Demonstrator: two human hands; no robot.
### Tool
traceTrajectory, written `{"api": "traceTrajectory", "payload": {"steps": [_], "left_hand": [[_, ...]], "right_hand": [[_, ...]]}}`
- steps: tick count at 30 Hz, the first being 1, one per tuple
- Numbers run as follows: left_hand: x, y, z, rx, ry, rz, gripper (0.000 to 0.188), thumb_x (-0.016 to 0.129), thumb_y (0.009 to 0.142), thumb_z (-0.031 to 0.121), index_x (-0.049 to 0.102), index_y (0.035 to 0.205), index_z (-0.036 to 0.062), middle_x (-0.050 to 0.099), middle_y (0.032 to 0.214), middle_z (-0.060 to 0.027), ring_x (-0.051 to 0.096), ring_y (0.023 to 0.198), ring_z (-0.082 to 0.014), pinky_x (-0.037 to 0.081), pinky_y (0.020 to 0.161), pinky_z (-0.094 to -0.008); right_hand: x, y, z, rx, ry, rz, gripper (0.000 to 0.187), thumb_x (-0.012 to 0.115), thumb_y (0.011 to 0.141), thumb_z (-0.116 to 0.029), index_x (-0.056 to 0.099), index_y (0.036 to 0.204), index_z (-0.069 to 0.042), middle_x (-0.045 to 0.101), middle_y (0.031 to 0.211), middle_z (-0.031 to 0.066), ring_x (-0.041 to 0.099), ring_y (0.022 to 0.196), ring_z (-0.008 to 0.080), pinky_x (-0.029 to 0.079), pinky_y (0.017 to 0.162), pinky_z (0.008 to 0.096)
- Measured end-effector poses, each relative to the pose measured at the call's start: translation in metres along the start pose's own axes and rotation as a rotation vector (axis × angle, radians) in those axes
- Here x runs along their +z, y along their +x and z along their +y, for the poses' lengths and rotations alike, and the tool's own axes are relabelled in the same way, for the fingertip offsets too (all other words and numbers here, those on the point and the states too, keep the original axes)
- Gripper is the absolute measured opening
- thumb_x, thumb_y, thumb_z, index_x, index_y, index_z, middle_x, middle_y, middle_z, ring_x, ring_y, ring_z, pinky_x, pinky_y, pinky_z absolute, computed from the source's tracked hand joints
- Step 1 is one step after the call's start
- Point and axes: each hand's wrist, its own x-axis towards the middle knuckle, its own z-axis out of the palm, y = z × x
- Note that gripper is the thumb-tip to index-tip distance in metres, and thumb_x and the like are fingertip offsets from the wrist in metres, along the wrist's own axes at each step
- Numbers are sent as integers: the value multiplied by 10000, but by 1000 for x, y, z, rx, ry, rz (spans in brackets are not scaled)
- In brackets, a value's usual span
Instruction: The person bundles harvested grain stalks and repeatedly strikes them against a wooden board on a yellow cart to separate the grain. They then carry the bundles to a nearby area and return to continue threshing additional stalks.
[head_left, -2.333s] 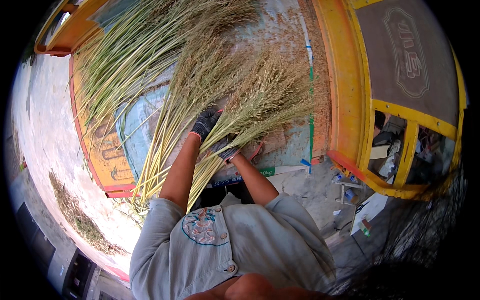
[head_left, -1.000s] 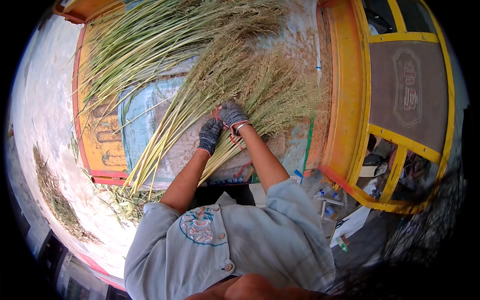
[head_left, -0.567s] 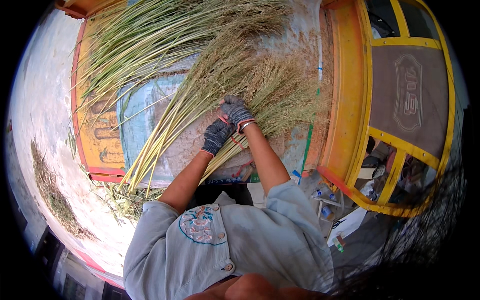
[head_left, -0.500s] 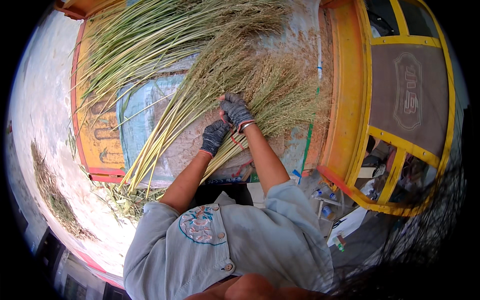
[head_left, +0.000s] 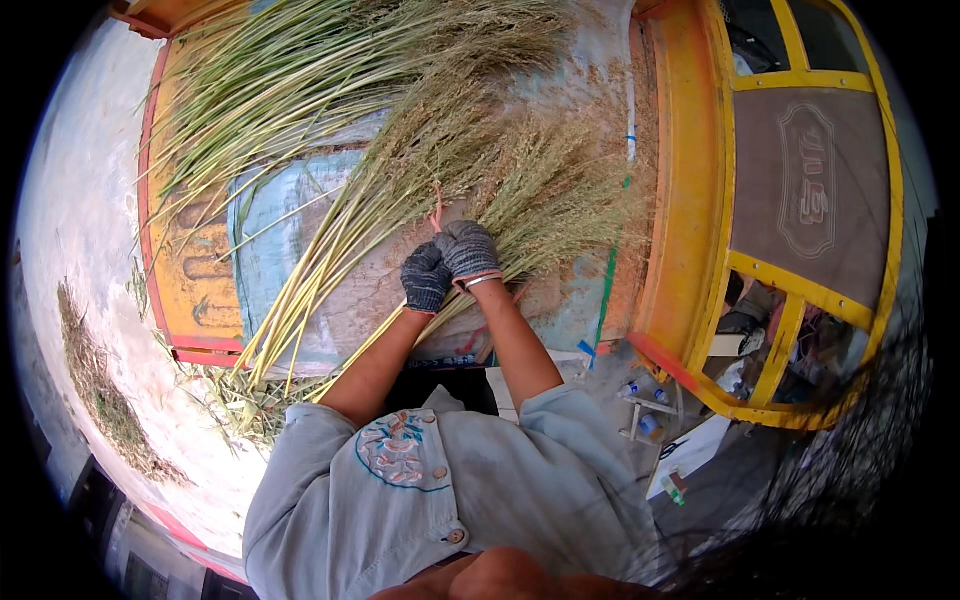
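Both my hands wear dark knitted gloves and meet over a bundle of long grass stalks (head_left: 340,240). My left hand (head_left: 426,277) grips the pale green stems where they gather. My right hand (head_left: 468,250) presses beside it on the same bundle, just below the bushy, seed-bearing tops (head_left: 560,200). A thin reddish cord (head_left: 437,212) rises from between the gloves. The stems fan out toward the lower left, the feathery heads toward the upper right.
The stalks lie on a printed blue and orange mat (head_left: 215,265) over a concrete floor (head_left: 80,200). More loose grass (head_left: 300,70) lies beyond. A yellow-framed metal door (head_left: 790,250) stands to the right, with small bottles (head_left: 645,405) near its base. Dry scraps (head_left: 95,390) lie left.
My hands moved up the bundle from the stems toward the seed heads and came together, both now closed on the stalks with the cord between them.
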Motion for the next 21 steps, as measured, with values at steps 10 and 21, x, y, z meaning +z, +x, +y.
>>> {"api": "traceTrajectory", "payload": {"steps": [10, 21], "left_hand": [[-20, 20, -4, -798, -1029, -27, 65, 601, 800, 66, 583, 822, 7, 557, 696, -52, 529, 648, -180, 471, 690, -281], [-25, 13, -33, -462, -522, -192, 115, 551, 841, 90, 596, 781, 2, 545, 626, -27, 485, 570, -122, 412, 557, -252]], "right_hand": [[-1, 27, 9, 880, 1119, 133, 137, 479, 822, -188, 489, 771, -60, 503, 561, 78, 520, 408, 197, 382, 326, 361], [31, 28, 57, 899, 1497, 606, 58, 514, 787, -133, 495, 764, -82, 379, 522, 12, 330, 385, 142, 278, 340, 263]]}}
